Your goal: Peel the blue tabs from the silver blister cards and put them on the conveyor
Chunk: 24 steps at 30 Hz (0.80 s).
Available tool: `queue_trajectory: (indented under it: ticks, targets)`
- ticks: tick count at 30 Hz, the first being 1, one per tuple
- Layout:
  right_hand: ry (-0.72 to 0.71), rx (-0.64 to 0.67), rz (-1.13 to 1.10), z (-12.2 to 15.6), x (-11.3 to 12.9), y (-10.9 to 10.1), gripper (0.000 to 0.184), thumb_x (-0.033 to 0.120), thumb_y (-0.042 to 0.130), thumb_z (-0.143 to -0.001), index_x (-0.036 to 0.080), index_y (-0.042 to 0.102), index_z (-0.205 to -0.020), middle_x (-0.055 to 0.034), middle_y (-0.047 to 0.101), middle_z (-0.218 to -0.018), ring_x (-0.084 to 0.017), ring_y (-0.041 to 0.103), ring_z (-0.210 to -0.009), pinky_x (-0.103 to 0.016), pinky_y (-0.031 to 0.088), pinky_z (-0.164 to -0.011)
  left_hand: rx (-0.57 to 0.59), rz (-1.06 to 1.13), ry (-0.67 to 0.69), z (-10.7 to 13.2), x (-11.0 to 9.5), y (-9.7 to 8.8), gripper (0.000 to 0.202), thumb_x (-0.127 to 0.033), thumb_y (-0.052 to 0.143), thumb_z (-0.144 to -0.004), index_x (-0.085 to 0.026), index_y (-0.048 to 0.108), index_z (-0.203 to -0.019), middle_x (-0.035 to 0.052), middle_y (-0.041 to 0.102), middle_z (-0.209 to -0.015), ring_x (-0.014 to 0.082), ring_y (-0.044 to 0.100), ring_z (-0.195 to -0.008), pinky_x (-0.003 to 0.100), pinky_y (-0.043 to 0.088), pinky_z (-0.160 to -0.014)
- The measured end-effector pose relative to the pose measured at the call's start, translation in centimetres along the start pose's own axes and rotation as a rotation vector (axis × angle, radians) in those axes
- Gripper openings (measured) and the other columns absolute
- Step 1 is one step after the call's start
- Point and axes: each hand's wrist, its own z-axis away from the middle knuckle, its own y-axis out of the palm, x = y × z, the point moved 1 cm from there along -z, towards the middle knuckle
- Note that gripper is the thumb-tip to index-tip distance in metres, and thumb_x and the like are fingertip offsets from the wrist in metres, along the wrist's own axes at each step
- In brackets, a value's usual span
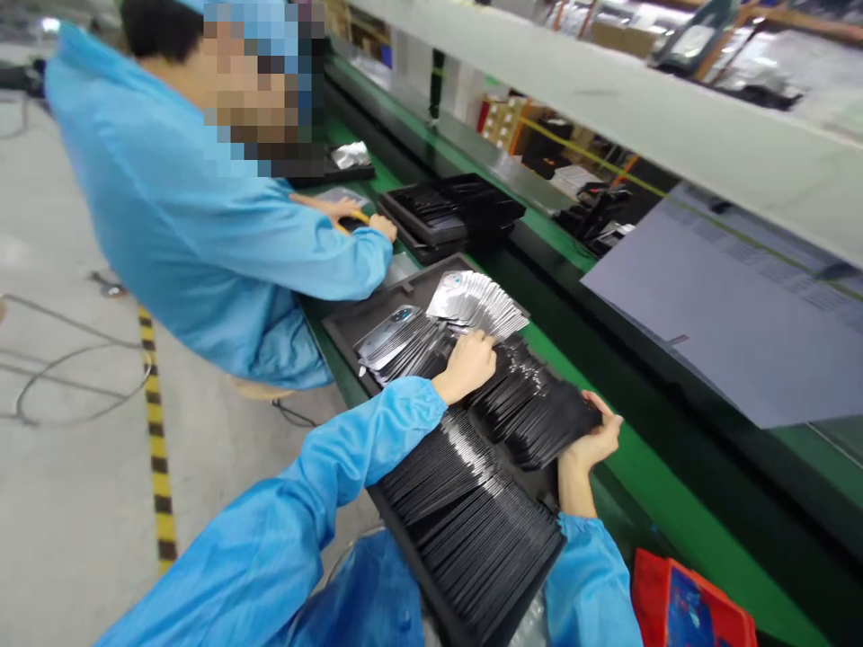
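Observation:
A slanted row of thin black phone back covers spans the space between my two hands. My left hand is closed at the row's far end, its fingers curled; the fingertips are partly hidden. At the near right end, my right hand grips the row from outside, thumb and fingers around the last covers. Under and around them is a black tray. More black covers lean in its near half. Silver covers and grey covers with round camera areas fan out at its far end.
Beside me on the left sits a co-worker in a blue smock, hands near a yellow-edged item. Stacked black trays stand farther along the green bench. A red container is at lower right, and a grey sheet hangs at right.

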Motion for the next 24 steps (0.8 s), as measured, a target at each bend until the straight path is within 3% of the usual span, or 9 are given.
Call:
queue_trajectory:
  ticks: [4, 7, 12, 16, 20, 24]
  targets:
    - [-0.003, 0.078, -0.019, -1.1, -0.3, -0.7, 0.064, 0.074, 0.038, -0.101, 0.024, 0.075, -0.09, -0.0084, 0.075, -0.09, -0.033, 0.074, -0.098, -0.055, 0.059, -0.099, 0.118, 0.043, 0.002, -0.8, -0.4, -1.3, 0.039, -0.005, 0.052, -0.098, -0.018, 0.084, -0.117, 0.0133, 0.086, -0.113, 0.0282, 0.081, -0.11, 0.039, 0.061, -0.101]
    - [0.0, 0.113, -0.031, -1.6, -0.2, -1.1, 0.06, 0.074, 0.04, -0.102, 0.026, 0.075, -0.091, -0.0085, 0.075, -0.092, -0.035, 0.074, -0.105, -0.058, 0.057, -0.104, 0.179, 0.054, -0.007, -1.2, -0.8, -2.6, 0.035, -0.003, 0.058, -0.094, -0.018, 0.085, -0.11, 0.0138, 0.086, -0.106, 0.0285, 0.082, -0.105, 0.037, 0.062, -0.093]
    - [-0.002, 0.162, -0.025, -1.9, 0.2, -1.5, 0.061, 0.077, 0.042, -0.101, 0.027, 0.075, -0.091, -0.01, 0.074, -0.096, -0.039, 0.072, -0.112, -0.06, 0.056, -0.104, 0.235, 0.013, -0.035, -1.0, -2.8, -4.8, 0.031, -0.002, 0.058, -0.097, -0.007, 0.083, -0.115, 0.025, 0.083, -0.112, 0.0366, 0.08, -0.115, 0.046, 0.059, -0.102]
    - [-0.02, 0.111, 0.039, -1.6, 0.8, -1.0, 0.063, 0.08, 0.042, -0.098, 0.027, 0.074, -0.09, -0.0092, 0.071, -0.094, -0.038, 0.072, -0.108, -0.058, 0.058, -0.1, 0.322, -0.044, -0.003, -1.1, -4.2, -5.8, 0.033, -0.001, 0.057, -0.097, -0.005, 0.083, -0.116, 0.0265, 0.083, -0.113, 0.0381, 0.079, -0.119, 0.051, 0.053, -0.11]
    - [0.035, 0.065, -0.101, -1.2, 1.4, -0.2, 0.062, 0.079, 0.052, -0.097, 0.023, 0.075, -0.083, -0.0059, 0.071, -0.086, -0.03, 0.071, -0.094, -0.05, 0.059, -0.098, 0.412, -0.067, 0.066, -1.7, -3.4, -6.2, 0.034, -0.008, 0.059, -0.098, -0.005, 0.083, -0.122, 0.0238, 0.084, -0.11, 0.0338, 0.081, -0.11, 0.039, 0.059, -0.091]
    - [0.067, 0.035, -0.14, -1.0, 1.6, -0.1, 0.057, 0.073, 0.056, -0.096, 0.023, 0.077, -0.081, -0.005, 0.073, -0.082, -0.027, 0.071, -0.088, -0.048, 0.06, -0.098, 0.424, -0.096, 0.113, -1.5, -2.3, -6.1, 0.036, -0.011, 0.054, -0.1, -0.005, 0.084, -0.121, 0.0221, 0.084, -0.108, 0.0313, 0.081, -0.105, 0.036, 0.059, -0.086]
